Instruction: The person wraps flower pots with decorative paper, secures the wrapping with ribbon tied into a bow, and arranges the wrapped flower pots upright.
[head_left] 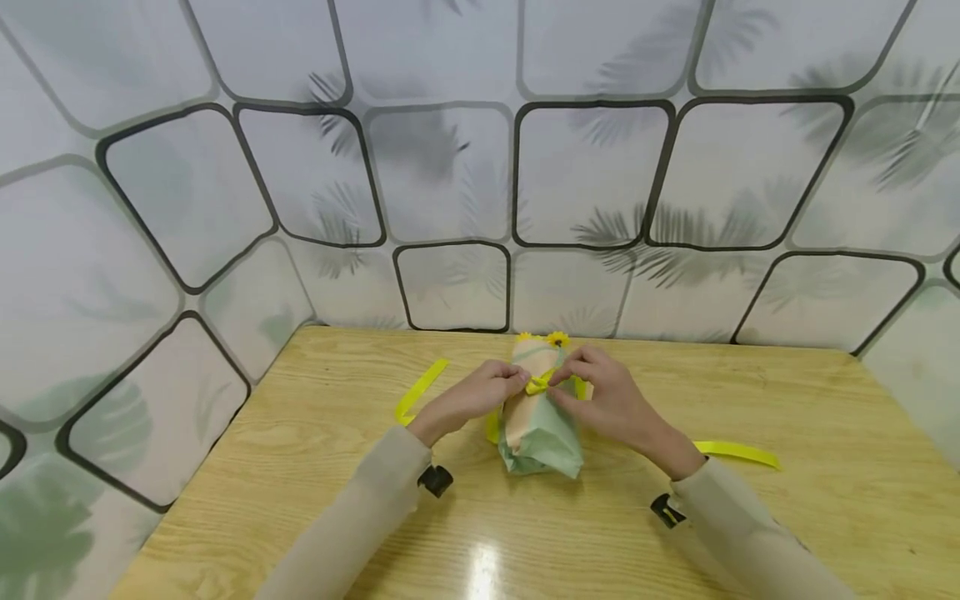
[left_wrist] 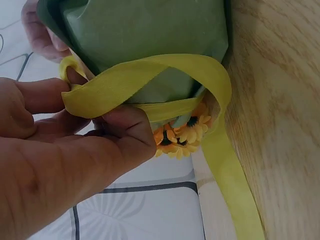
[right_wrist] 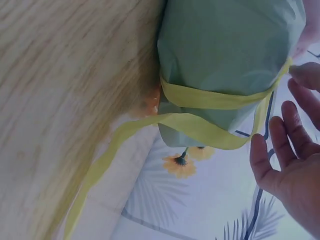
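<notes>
A bouquet in pale green and cream wrapping paper lies on the table, its yellow flowers toward the far edge. Around its middle runs a yellow ribbon, crossed in a small knot on top. My left hand pinches the ribbon between thumb and fingers at the knot's left side. From the right, my right hand pinches the ribbon with thumb and index finger; its other fingers are spread apart. In the right wrist view the ribbon also circles the green paper below the flowers.
One ribbon tail trails over the wooden table on the left, another tail on the right. A patterned cloth wall stands behind the table's far edge and along its left side.
</notes>
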